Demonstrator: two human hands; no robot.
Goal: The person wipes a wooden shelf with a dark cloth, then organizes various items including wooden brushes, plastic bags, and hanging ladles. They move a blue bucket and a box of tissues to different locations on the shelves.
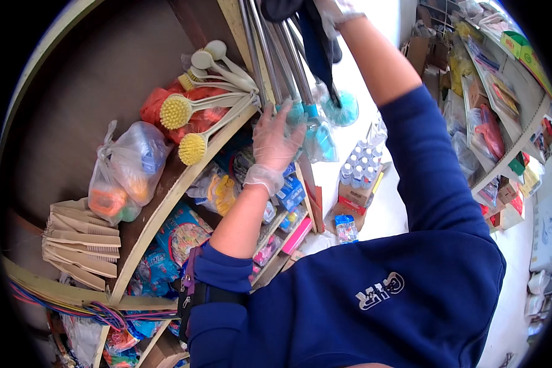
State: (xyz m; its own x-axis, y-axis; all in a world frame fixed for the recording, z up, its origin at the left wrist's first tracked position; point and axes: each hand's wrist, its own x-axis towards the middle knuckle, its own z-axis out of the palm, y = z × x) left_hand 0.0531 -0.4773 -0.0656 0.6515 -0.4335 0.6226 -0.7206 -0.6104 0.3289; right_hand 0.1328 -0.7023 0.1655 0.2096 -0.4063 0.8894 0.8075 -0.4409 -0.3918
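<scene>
My left hand [277, 141], in a clear thin glove, reaches up to the shelf edge. Its fingers are spread against the teal bristle heads [295, 113] of several long metal-handled brushes hanging there. Clear plastic covers one teal head [320, 142] beside it. At the upper edge, my gloved right hand [338, 13] is beside a long dark cloth-like thing [316, 46] that tapers to a point. The picture's edge and this dark thing hide most of its fingers, so its grip is unclear. Left of my left hand, several cream scrub brushes [193, 113] with yellow bristles fan out from the shelf edge.
A clear bag of colourful items [129, 168] and cream combs [83, 242] sit on the left shelf. Packaged goods [184, 233] fill the shelves below. Bottles [360, 165] stand on a carton on the floor. Loaded shelving [503, 110] runs along the right.
</scene>
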